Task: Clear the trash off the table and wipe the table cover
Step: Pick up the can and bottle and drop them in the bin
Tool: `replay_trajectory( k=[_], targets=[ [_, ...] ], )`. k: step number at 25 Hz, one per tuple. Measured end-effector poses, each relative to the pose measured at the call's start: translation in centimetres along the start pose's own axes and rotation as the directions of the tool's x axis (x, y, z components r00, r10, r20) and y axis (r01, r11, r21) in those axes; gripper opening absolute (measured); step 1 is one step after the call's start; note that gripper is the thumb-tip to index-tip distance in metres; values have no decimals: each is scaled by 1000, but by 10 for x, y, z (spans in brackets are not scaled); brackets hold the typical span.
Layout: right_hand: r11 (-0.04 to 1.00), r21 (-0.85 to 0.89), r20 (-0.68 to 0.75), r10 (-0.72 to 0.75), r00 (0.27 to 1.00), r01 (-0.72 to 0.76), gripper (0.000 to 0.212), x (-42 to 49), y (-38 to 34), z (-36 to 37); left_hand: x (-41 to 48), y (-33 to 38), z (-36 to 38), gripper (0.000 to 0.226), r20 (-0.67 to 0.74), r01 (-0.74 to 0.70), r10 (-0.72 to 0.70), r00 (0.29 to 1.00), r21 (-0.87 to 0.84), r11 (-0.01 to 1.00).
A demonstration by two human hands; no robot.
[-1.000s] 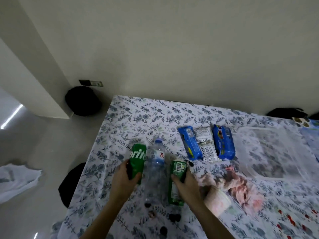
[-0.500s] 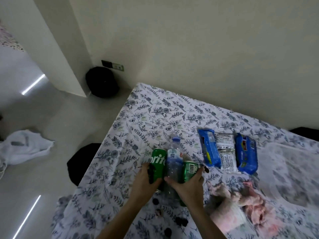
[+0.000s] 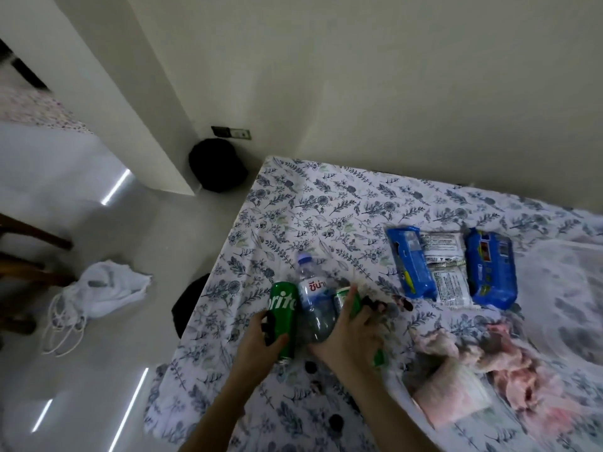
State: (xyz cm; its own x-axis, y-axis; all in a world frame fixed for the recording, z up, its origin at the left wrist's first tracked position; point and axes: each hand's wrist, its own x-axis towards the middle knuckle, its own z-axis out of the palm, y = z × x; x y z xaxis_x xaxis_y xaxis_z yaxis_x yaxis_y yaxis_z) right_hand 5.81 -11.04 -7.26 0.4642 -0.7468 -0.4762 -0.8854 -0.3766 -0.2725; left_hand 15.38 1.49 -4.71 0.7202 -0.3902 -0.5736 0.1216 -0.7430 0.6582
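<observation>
Lower centre of frame: left hand (image 3: 261, 337) gripped Sprite can (image 3: 283, 321), right hand (image 3: 350, 334) clamped second can (image 3: 349, 301), bottle (image 3: 315, 305) squeezed between, on table cover (image 3: 310, 207). Wrappers (image 3: 450, 269) right.

Both bare forearms reach up from the bottom edge of the view and converge — the hands sit close together, nearly touching. The left hand (image 3: 264, 337) is curled in a firm wrap, thumb on the near side and dark-painted nails showing at its fingertips. The right hand (image 3: 350, 334) lies palm down, its fingers (image 3: 375, 305) stretched forward and bent in a clasp — blurred at the tips.
</observation>
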Motion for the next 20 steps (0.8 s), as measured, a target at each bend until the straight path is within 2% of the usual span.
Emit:
replay_trajectory(
  k=[3,6,11,16,20],
  targets=[
    [998,-3,26,-69,997,69,146,11,2,-4,-7,-9,-8,60,-11,35,-35,999,-57,998],
    [990,-49,52,-130,990,133,144,9,9,-12,-18,-19,-16,55,41,41,-35,999,-162,986],
    [989,-5,74,-147,986,147,142,-3,1,-30,-21,-22,-38,51,39,18,-6,999,-333,943],
    [961,182,87,-225,970,207,141,-20,-87,-21,-6,-38,-94,45,-51,-59,41,998,-451,890],
    [958,172,119,-253,960,231,139,-34,-189,17,25,-80,-171,44,-96,-94,51,994,-515,852]
  ],
)
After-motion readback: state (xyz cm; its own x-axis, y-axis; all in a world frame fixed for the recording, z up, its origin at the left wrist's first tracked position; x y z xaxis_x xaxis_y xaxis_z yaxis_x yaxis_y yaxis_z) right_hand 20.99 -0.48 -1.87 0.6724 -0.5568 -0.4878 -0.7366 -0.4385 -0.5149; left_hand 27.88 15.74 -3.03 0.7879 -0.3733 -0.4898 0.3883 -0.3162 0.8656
